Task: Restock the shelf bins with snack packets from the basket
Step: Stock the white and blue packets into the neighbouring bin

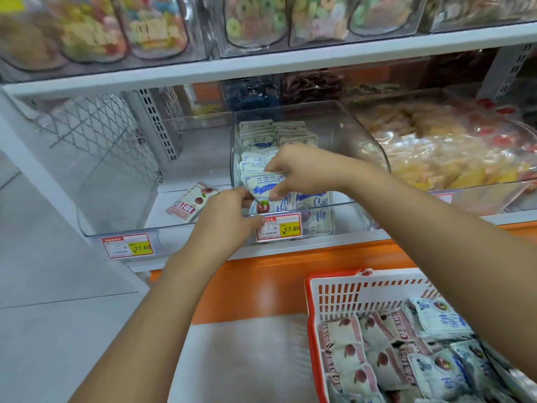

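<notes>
A blue-and-white snack packet (263, 186) is held at the front rim of the clear middle shelf bin (363, 135). My right hand (302, 170) pinches its upper edge from the right, and my left hand (226, 216) grips its lower left corner. Several matching blue packets (273, 135) stand in rows inside that bin. The clear bin to the left (96, 199) holds a single pink-and-white packet (190, 202). At the lower right stands a red and white basket (343, 292) with several pink packets (348, 353) and blue packets (441, 318).
Price tags (279, 227) hang on the bin fronts. The bin at the right holds yellow and orange bagged snacks (450, 146). Jars of coloured candy (255, 21) line the shelf above. An orange ledge (290, 271) runs below the bins.
</notes>
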Motion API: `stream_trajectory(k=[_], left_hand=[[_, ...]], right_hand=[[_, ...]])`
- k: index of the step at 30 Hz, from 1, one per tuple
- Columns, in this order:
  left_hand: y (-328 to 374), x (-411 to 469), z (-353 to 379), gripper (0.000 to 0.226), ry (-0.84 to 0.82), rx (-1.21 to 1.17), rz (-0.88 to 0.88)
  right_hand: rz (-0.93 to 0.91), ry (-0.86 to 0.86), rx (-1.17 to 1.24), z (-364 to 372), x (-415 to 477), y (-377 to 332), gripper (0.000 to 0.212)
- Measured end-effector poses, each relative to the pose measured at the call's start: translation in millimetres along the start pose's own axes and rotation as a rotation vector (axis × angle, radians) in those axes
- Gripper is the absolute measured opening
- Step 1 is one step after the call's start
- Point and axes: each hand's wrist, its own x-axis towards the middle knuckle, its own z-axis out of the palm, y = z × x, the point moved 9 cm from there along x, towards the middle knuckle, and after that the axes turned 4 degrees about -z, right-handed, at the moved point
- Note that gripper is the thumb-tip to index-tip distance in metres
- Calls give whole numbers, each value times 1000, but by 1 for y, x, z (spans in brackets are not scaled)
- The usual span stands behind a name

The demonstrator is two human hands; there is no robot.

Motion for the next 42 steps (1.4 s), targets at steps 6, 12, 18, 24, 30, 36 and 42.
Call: stream_trajectory(k=[6, 12, 18, 24, 30, 36, 42], left_hand=[[2, -16, -11, 44, 97, 61, -6], [-3, -34, -21, 28, 123, 54, -28], [-8, -38, -10, 27, 67, 42, -49], [-4, -42, -5, 25, 49, 93, -29], [-4, -51, 2, 16, 24, 134, -1], [15, -72, 40, 16, -143, 174, 84], [29, -115, 153, 24, -578, 335, 260]], right_hand=[[36, -108, 55, 18, 4, 8, 42], [51, -180, 13, 22, 11, 0, 35], [43, -245, -208, 36, 19, -18, 35], [96, -228, -100, 37, 15, -13, 28], [71, -102, -71, 36, -10, -21, 22], [-14, 545, 185, 11, -102, -2, 23], [425, -34, 269, 172, -175, 96, 14]])
